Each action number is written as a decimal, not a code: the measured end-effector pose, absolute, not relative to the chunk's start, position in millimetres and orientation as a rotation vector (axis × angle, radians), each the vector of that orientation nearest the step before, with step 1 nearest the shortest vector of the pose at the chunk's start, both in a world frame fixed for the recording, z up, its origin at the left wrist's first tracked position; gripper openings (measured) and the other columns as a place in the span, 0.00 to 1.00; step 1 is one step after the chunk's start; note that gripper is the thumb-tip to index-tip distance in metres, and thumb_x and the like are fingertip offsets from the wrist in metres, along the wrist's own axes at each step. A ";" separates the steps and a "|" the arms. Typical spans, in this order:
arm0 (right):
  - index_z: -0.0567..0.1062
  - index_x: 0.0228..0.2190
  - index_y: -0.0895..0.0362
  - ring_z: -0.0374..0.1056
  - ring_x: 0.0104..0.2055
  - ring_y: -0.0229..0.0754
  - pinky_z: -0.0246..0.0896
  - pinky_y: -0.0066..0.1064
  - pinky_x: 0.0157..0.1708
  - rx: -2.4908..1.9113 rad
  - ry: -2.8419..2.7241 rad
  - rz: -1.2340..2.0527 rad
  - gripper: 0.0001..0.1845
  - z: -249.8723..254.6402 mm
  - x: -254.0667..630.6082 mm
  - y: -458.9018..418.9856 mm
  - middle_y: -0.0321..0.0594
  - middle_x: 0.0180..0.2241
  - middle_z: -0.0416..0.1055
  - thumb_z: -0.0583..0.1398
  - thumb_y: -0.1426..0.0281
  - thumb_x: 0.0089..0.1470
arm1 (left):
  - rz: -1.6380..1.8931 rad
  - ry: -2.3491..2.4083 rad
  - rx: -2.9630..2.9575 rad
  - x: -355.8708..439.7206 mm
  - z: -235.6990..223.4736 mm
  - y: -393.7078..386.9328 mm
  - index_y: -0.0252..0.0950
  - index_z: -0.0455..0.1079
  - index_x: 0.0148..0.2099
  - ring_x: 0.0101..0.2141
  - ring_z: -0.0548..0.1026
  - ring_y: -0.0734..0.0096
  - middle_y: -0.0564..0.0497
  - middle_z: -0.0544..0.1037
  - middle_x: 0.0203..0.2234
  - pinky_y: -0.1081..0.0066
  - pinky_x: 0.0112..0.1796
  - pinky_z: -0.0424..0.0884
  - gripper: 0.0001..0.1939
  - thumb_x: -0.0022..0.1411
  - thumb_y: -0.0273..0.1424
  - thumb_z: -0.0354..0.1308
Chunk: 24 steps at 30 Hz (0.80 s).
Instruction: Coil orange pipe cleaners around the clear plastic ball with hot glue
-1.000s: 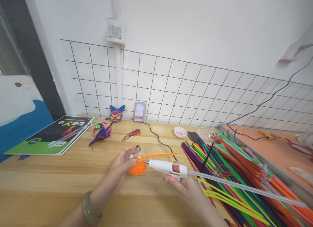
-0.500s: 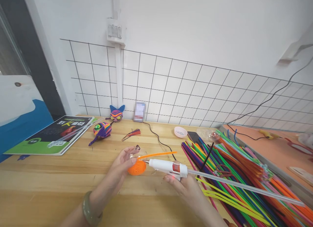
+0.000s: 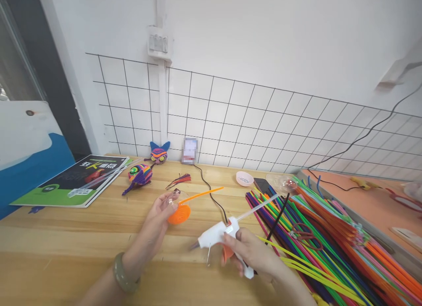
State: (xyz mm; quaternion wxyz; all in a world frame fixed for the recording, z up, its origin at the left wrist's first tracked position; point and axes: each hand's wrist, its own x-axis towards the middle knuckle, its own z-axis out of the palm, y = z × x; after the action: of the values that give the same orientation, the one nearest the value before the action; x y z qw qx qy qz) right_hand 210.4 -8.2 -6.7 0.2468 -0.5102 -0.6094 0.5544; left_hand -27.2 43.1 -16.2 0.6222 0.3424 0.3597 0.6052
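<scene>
orange coil (image 3: pixel 180 214), up and to the left of the glue gun (image 3: pixel 213 235), apart from its nozzle, over the wooden table (image 3: pixel 99 240). held by the left hand (image 3: pixel 157 220), nearly closed, thumb and fingers pinching near the upper rim, along with a clear shell (image 3: pixel 173 201), partly hidden by the fingers. from that rim, an orange strand (image 3: pixel 206 193) sticking out loose, rising to the right above the glue gun. wrapped around the grip of the glue gun, the right hand (image 3: pixel 253 249), fingers curled in by the orange trigger, thumb along the white body. nozzle tilted down to the left, wire stand hanging below, clear glue stick (image 3: pixel 259 206) slanting up from the rear. just beyond the glue gun, a black cord (image 3: pixel 211 192); cannot tell whether joined to it. to the right of the glue gun, a thick spread of coloured pipe cleaners (image 3: pixel 329 249). beyond the glue gun, slightly right, a pink bowl (image 3: pixel 245 179) of small bits and a dark phone (image 3: pixel 261 185). well to its left and farther back, a striped ornament (image 3: pixel 141 174), a blue-eared ornament (image 3: pixel 158 154) and a magazine (image 3: pixel 62 185).
</scene>
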 end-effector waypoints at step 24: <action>0.72 0.47 0.54 0.63 0.48 0.52 0.58 0.47 0.45 -1.080 -1.971 -0.420 0.13 0.3 199.5 -17.9 0.48 0.43 0.72 0.54 0.74 0.62 | 1.320 0.812 0.906 -9.3 -18.8 27.0 0.41 0.71 0.43 0.40 0.75 0.58 0.46 0.78 0.42 0.61 0.44 0.69 0.23 0.43 0.32 0.71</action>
State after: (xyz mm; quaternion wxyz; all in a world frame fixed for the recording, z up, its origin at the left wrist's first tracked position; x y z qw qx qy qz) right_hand 199.5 -17.9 0.3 0.4147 -0.4299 -0.7844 -0.1670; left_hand -9.3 27.0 -18.8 0.6237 0.3945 0.3535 0.5749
